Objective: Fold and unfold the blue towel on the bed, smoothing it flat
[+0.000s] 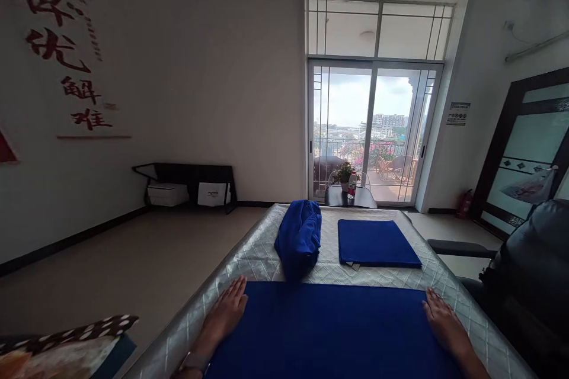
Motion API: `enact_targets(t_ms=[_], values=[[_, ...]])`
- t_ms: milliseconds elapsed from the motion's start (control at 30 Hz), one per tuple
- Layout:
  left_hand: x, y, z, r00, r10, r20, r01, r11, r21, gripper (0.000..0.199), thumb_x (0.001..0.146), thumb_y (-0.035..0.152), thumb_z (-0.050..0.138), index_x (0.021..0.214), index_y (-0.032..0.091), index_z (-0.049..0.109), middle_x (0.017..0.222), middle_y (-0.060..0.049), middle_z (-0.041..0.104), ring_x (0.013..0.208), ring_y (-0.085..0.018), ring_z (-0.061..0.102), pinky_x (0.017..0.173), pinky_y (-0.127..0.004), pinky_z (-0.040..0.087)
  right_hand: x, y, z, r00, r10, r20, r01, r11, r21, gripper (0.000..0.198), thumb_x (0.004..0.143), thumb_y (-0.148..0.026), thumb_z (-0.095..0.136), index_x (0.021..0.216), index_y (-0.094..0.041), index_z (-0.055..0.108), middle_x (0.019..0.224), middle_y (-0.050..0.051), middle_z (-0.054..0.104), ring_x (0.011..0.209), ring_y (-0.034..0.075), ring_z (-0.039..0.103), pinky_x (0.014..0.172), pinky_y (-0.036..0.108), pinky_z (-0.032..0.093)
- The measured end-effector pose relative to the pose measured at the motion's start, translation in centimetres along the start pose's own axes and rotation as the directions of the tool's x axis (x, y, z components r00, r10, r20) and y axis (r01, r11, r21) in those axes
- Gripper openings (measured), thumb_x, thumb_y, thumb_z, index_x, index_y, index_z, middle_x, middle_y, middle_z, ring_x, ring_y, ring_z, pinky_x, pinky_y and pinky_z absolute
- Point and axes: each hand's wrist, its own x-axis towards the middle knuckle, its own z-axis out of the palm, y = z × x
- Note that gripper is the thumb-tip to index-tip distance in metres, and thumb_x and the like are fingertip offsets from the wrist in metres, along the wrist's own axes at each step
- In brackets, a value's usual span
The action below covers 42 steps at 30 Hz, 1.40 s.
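A wide blue cloth [329,331] lies flat on the silver quilted tablecloth [253,254], close to me. My left hand [230,308] rests flat at its far left corner, fingers stretched forward. At the far right corner my right hand [441,312] lies on the edge, its fingers extended too. Neither hand grips anything that I can see. Just beyond the cloth sits a crumpled blue fabric bundle [300,237]. To the right of the bundle is a neatly folded blue cloth [377,243], with a small pale tag showing at its near edge.
Past the table stands a small dark table [331,196] with a potted plant [344,173] and a bottle [352,185], before sliding glass doors [340,112]. A black chair [531,266] is at the right. A patterned item [89,331] sits low at left.
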Motion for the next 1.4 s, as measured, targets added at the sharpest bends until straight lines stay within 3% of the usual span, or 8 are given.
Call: enact_targets(t_ms=[100,200,700,900,1000,1100,1267,1400], values=[[-0.5,0.1,-0.2,1.0,0.002,0.009,-0.002,1.0,-0.008,0.062,0.097,0.026,0.025,0.152,0.002,0.039,0.16,-0.014,0.035,0.15,-0.024,0.031,0.123,-0.043,0.028,-0.3,1.1,0.7,0.984,0.078,0.163,-0.069,0.996,-0.058,0.062,0.099,-0.033,0.018,0.149,-0.01,0.048,0.157,0.014,0.045,0.146,0.025,0.039,0.121,0.045,0.03],[-0.7,0.0,-0.1,0.999,0.011,-0.045,-0.013,0.999,-0.047,0.061,0.096,0.026,0.029,0.153,0.008,0.041,0.159,-0.012,0.041,0.149,-0.025,0.033,0.122,-0.045,0.029,-0.3,1.8,0.7,0.974,0.067,0.218,-0.054,0.996,-0.067,0.067,0.098,-0.037,0.016,0.154,-0.009,0.038,0.161,0.013,0.037,0.15,0.025,0.031,0.123,0.048,0.025],[-1.0,0.3,0.5,0.993,-0.007,-0.121,-0.009,0.992,-0.128,0.062,0.096,0.027,0.03,0.154,0.009,0.038,0.158,-0.012,0.043,0.15,-0.026,0.033,0.124,-0.046,0.025,-0.6,1.9,0.0,0.976,0.01,0.216,0.004,0.998,-0.067,0.067,0.1,-0.038,0.016,0.156,-0.007,0.033,0.162,0.014,0.034,0.152,0.024,0.028,0.124,0.046,0.021],[-1.0,0.7,0.0,0.995,-0.018,-0.103,0.0,0.986,-0.166,0.06,0.097,0.027,0.031,0.154,0.01,0.04,0.158,-0.011,0.044,0.15,-0.025,0.032,0.124,-0.046,0.024,-0.8,0.6,-1.7,0.99,0.034,0.136,-0.018,0.993,-0.117,0.066,0.1,-0.035,0.016,0.154,-0.005,0.037,0.162,0.014,0.035,0.153,0.027,0.025,0.125,0.049,0.017],[-1.1,0.9,-0.2,0.995,-0.026,-0.094,0.01,0.987,-0.16,0.06,0.096,0.026,0.031,0.152,0.005,0.042,0.158,-0.014,0.042,0.149,-0.026,0.034,0.124,-0.046,0.025,-1.2,-2.2,-3.1,0.994,-0.038,0.1,0.049,0.992,-0.115,0.063,0.1,-0.032,0.018,0.154,-0.007,0.038,0.161,0.013,0.037,0.153,0.026,0.024,0.125,0.048,0.015],[-1.2,1.2,-0.4,0.991,-0.017,-0.13,-0.005,0.986,-0.165,0.059,0.096,0.026,0.033,0.151,0.006,0.044,0.158,-0.015,0.044,0.149,-0.027,0.035,0.124,-0.047,0.025,-1.8,-7.6,-4.5,0.978,-0.174,0.115,0.177,0.984,-0.014,0.063,0.101,-0.038,0.02,0.156,-0.012,0.036,0.163,0.009,0.036,0.153,0.023,0.023,0.126,0.044,0.017],[-1.3,1.8,-0.8,0.991,-0.03,-0.127,0.01,0.988,-0.155,0.058,0.096,0.024,0.033,0.15,0.005,0.045,0.157,-0.016,0.044,0.148,-0.027,0.036,0.123,-0.046,0.025,-3.0,-19.5,-5.5,0.869,-0.443,0.221,0.395,0.889,0.231,0.067,0.104,-0.051,0.017,0.158,-0.015,0.031,0.165,0.006,0.03,0.154,0.02,0.019,0.126,0.04,0.015],[-1.6,2.0,-1.5,0.994,-0.027,-0.11,0.012,0.991,-0.132,0.058,0.096,0.024,0.033,0.15,0.005,0.044,0.159,-0.015,0.041,0.149,-0.025,0.035,0.124,-0.044,0.024,-3.3,-25.2,-4.4,0.827,-0.456,0.329,0.378,0.884,0.276,0.067,0.104,-0.051,0.014,0.16,-0.016,0.026,0.166,0.004,0.025,0.155,0.017,0.016,0.126,0.037,0.013]])
